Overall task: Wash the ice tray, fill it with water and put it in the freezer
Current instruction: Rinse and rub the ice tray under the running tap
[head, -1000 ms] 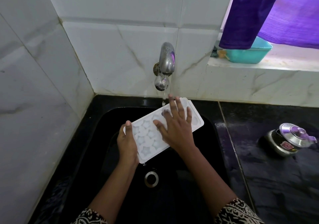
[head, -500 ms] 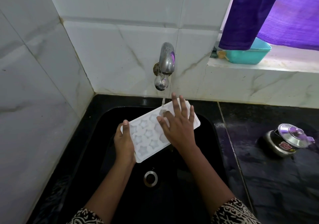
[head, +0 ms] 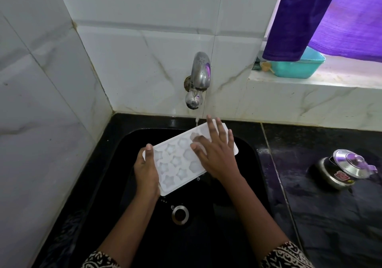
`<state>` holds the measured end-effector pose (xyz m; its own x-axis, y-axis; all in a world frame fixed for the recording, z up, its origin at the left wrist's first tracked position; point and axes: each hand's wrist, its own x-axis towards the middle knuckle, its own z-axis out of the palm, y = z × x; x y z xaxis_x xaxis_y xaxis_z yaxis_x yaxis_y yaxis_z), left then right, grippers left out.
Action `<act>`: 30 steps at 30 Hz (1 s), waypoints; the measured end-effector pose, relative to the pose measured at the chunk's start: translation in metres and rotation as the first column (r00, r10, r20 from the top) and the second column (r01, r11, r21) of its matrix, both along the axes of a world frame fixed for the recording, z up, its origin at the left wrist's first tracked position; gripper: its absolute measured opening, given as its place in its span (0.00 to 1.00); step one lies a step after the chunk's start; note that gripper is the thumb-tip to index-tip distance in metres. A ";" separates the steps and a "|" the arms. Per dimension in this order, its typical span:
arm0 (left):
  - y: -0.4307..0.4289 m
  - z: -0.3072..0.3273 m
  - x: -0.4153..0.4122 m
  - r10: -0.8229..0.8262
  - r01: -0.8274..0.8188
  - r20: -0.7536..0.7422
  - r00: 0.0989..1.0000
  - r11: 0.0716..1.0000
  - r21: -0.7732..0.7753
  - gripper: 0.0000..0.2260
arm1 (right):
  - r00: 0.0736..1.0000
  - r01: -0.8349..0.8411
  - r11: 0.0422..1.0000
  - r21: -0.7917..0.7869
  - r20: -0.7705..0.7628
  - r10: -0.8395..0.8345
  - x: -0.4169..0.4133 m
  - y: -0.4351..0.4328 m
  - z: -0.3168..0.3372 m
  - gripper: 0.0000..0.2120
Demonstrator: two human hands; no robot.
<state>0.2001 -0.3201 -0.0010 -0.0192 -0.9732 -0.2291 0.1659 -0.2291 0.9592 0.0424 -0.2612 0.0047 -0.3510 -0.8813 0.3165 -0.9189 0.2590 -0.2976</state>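
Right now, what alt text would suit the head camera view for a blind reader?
A left hand grips one end of a white plastic ice tray with star-shaped cells over a black sink, while the right hand lies flat on it under a stream from a steel wall tap.

Soft purple-tinted daylight from the curtained window (head: 339, 15) — sink (head: 128, 143) dim; edges bow, perhaps slightly blurred.
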 end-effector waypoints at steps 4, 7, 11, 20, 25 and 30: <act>0.001 -0.001 -0.003 -0.001 0.001 -0.005 1.000 1.000 0.031 0.13 | 0.997 -0.004 1.000 -0.003 -0.073 0.004 0.014 -0.008 0.001 0.32; 0.000 -0.001 -0.001 0.016 -0.016 -0.006 1.000 1.000 0.026 0.13 | 0.998 -0.046 0.997 0.055 -0.030 0.048 0.012 -0.002 0.004 0.34; 0.000 -0.001 0.001 0.027 -0.026 -0.032 0.999 0.999 0.034 0.12 | 0.993 0.032 0.995 -0.099 0.116 -0.020 -0.002 0.018 0.011 0.27; -0.006 0.004 -0.005 0.026 -0.019 -0.094 0.995 0.997 0.071 0.11 | 0.999 0.016 0.992 -0.122 0.051 -0.010 0.002 0.030 -0.008 0.22; -0.005 0.005 -0.006 0.014 -0.007 -0.099 0.995 0.998 0.068 0.11 | 0.999 0.047 0.997 -0.067 0.002 -0.047 0.007 0.008 -0.009 0.22; -0.010 0.005 -0.001 0.044 -0.041 -0.074 0.996 0.999 0.034 0.11 | 0.999 -0.037 0.998 0.057 -0.038 0.039 0.008 0.006 -0.006 0.28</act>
